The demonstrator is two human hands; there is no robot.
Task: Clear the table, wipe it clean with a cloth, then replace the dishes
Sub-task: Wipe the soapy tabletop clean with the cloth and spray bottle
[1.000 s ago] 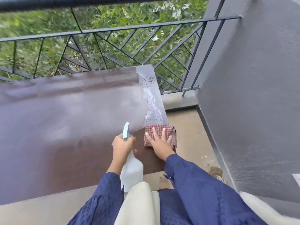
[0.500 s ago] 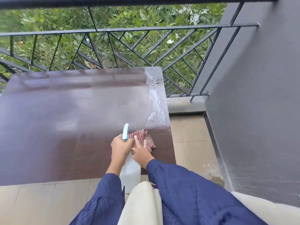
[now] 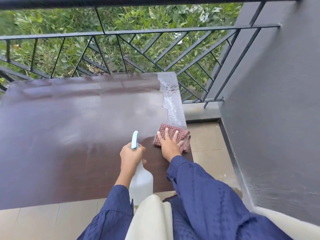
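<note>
The worktop (image 3: 60, 144) is cleared and mostly wiped; a wet strip (image 3: 173, 104) along its right edge is left to do, then the dishes. The right hand (image 3: 170, 146) presses the cloth (image 3: 186, 144) there, fingers straight, while the left hand (image 3: 131, 153) grips a bottle (image 3: 141, 184).

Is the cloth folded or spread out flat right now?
Folded: the red checked cloth is a compact pad with a doubled edge at its right, under the flat right hand.

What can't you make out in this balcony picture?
Head view only.
Spray bottle: neck hidden inside the left hand, base behind the cream fabric.
Cloth: middle covered by the right hand.
Table: left end cut off by the picture's edge; legs hidden under its top.
Dishes: none in view.
</note>
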